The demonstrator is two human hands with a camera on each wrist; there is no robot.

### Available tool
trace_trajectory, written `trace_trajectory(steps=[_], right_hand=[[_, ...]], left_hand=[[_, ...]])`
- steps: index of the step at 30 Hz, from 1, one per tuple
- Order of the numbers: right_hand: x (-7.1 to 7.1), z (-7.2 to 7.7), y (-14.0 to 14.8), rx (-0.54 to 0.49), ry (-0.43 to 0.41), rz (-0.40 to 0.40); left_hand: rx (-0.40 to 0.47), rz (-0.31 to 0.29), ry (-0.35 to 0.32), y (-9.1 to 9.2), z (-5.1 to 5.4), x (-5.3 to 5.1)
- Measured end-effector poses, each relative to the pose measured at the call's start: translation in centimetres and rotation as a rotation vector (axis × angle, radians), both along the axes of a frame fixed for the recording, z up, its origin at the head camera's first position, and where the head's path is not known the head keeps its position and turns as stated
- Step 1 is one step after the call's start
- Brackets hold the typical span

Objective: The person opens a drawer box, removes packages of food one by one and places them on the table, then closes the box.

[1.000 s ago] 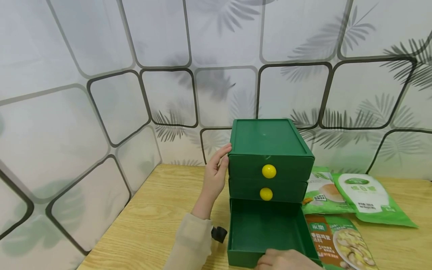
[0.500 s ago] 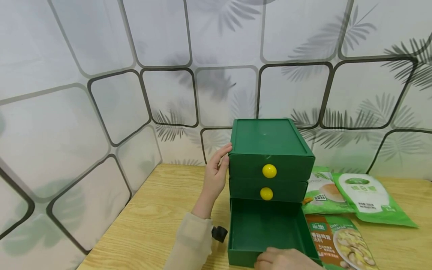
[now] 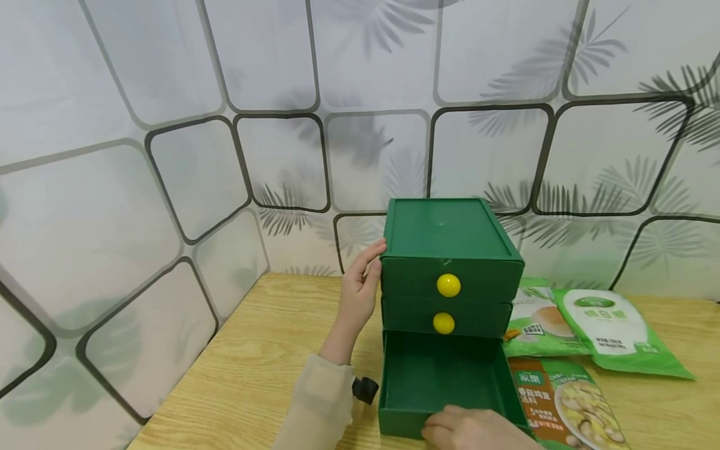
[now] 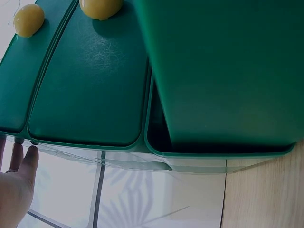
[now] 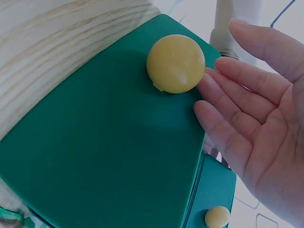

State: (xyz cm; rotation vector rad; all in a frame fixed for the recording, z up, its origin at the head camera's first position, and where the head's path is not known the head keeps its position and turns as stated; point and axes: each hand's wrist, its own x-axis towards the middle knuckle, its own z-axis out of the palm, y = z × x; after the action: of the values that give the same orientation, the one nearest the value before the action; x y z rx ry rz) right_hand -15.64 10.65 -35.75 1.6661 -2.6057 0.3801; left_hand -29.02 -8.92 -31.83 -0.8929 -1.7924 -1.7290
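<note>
A green cabinet (image 3: 450,228) stands on the wooden table, its two upper drawers closed, each with a yellow knob (image 3: 448,285). The bottom drawer (image 3: 405,425) is pulled out, and no object shows in its visible interior. My left hand (image 3: 360,287) rests against the cabinet's left side with extended fingers. At the bottom drawer's front, the fingers of my right hand (image 3: 472,430) lie on the upper edge, fairly straight. In the right wrist view they reach beside the drawer's yellow knob (image 5: 175,64), not curled round it; the thumb stands apart.
Right of the cabinet lie two green-and-white bags (image 3: 610,325) and a brown-and-green food packet (image 3: 568,403). A patterned curtain (image 3: 377,156) rises behind the table (image 3: 253,362). My left wrist carries a black device (image 3: 365,390).
The bottom drawer has slid slightly inward toward the cabinet, and my right hand has moved forward with it. My left hand has stayed in place.
</note>
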Motion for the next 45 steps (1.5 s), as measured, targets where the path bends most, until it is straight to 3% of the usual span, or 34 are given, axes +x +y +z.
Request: trace_trajectory(steps=[9, 16, 19, 23, 28, 33, 39, 45], right_hand=[[-0.6, 0.4, 0.0, 0.073, -0.013, -0.055], [-1.1, 1.2, -0.2, 0.103, -0.056, -0.115], [-1.1, 1.5, -0.4, 0.102, -0.076, -0.159], [-1.2, 1.9, -0.6, 0.097, -0.093, -0.195], [-1.4, 2.4, -1.2, 0.129, -0.179, -0.281], [-1.7, 2.7, -1.4, 0.139, -0.226, -0.346], [-2.2, 2.9, -1.6, 0.132, -0.185, -0.351], [-2.5, 2.9, -1.7, 0.131, -0.163, -0.366]], left_hand=[[0.004, -0.003, -0.015, 0.0, 0.2, 0.3], [0.003, 0.003, -0.049, 0.1, 2.0, 2.3], [-0.003, 0.008, -0.04, 0.1, 2.1, 2.4], [-0.002, 0.002, -0.024, 0.0, 1.3, 1.5], [-0.004, 0.007, -0.01, -0.1, 0.4, 0.4], [-0.005, 0.008, -0.016, 0.0, 0.8, 0.8], [0.005, -0.001, -0.022, 0.1, 1.8, 2.0], [0.001, -0.005, -0.014, 0.0, 0.5, 0.5]])
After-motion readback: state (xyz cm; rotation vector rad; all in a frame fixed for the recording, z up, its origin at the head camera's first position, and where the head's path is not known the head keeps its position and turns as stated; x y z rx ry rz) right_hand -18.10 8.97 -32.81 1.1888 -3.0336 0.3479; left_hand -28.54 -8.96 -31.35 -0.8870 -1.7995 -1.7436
